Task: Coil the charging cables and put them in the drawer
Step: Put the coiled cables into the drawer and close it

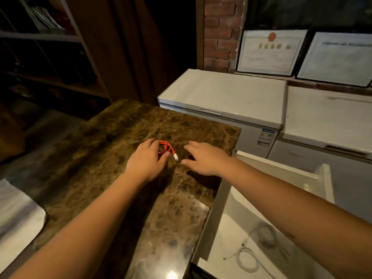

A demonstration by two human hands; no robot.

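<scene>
An orange charging cable [168,148] with a white plug lies bunched on the brown marble counter [112,150]. My left hand [147,160] curls around it, fingers on the loops and the plug sticking out to the right. My right hand [203,158] hovers just right of the plug, palm down with fingers spread, holding nothing. At the lower right an open white drawer [320,178] holds a coiled grey cable [265,234] and a coiled white cable [246,258].
Two white chest freezers [225,93] stand beyond the counter, with framed certificates [269,51] against the wall behind them. Dark wooden shelves [50,57] fill the left. A pale metal surface [18,216] sits at the lower left edge.
</scene>
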